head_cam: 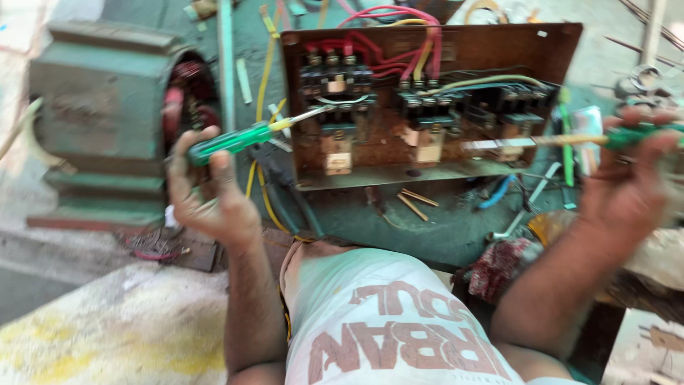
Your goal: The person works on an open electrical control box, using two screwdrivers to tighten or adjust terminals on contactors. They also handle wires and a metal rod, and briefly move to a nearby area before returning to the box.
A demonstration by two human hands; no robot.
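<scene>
Head view looks down on my two bare hands over a cluttered green tabletop (427, 228). My left hand (214, 199) has its grip closed around the translucent green plastic handle of a screwdriver (235, 140); its thin metal shaft points to the right, and the tip reaches a black contactor block (338, 121) inside the rusty brown metal control box (427, 100). I judge the handle is held low in the fist so that the shaft stays level with the terminals. My right hand (630, 185) is blurred, but its grip is closed on a second green-handled screwdriver (570, 140), whose long shaft lies across the lower right part of the box, pointing left.

The box lies open toward me, so the contactors, the red, yellow and pink wires (399, 36) and the small cream labels are all easy to reach. Its walls look rough and corroded. To the left stands a heavy green cast-metal motor housing (100, 121), with dark red windings visible in its opening. Near the box lie small wooden sticks (413, 201), a blue-handled tool (496, 192) and a red patterned cloth (499, 267). My light shirt fills the bottom.
</scene>
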